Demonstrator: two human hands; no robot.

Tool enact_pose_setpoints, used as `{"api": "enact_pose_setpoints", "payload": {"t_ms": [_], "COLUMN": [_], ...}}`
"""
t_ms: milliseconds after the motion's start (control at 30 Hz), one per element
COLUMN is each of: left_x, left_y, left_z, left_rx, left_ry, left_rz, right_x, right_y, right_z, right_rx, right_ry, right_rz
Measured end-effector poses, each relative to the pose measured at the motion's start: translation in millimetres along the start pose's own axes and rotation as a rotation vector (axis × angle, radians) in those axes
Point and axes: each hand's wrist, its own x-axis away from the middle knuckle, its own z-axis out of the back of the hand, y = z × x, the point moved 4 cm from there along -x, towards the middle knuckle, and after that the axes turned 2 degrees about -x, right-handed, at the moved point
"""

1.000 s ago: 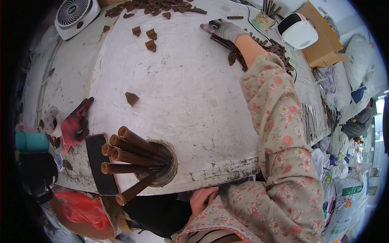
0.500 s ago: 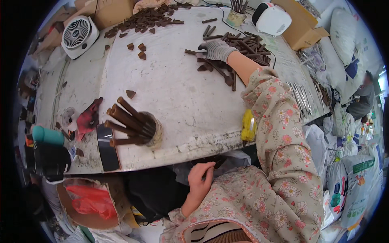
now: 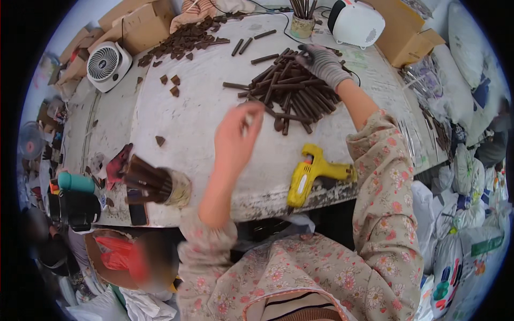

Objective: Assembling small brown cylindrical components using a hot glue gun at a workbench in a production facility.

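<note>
A heap of dark brown sticks [image 3: 305,99] lies on the white worktable [image 3: 182,120]. At its far right side, my right hand [image 3: 324,65] rests over the sticks in a grey striped glove with dark fingertips. Its fingers reach forward, apart, with no stick plainly gripped. My left hand [image 3: 235,136] is bare and blurred by motion. It hovers over the table at the near left of the heap, fingers bent toward the nearest sticks; whether it holds anything cannot be made out. A yellow glue gun [image 3: 316,174] lies at the table's front edge, beside my right forearm.
A pot of thick brown rods [image 3: 179,187] stands front left, beside a phone [image 3: 137,213]. Brown chips [image 3: 182,43] lie piled at the back. A white fan [image 3: 110,65], a white appliance [image 3: 356,24] and a stick-filled pot [image 3: 302,27] stand around the far edges.
My left hand has risen from my lap to over the table near the heap. My right hand has moved right across the sticks. The view has shifted, and the whole glue gun now shows.
</note>
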Motion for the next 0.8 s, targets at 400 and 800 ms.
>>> {"api": "enact_pose_setpoints", "payload": {"t_ms": [400, 800], "left_x": [-290, -214], "left_y": [-189, -117], "left_z": [-104, -88], "left_rx": [-0.986, -0.652], "left_ry": [-0.319, -0.307], "left_rz": [0.052, -0.215], "right_x": [-156, -246], "right_y": [115, 167], "right_z": [-44, -70], "right_rx": [-0.250, -0.700], "right_ry": [0.208, 0.465], "right_rz": [-0.208, -0.438]}}
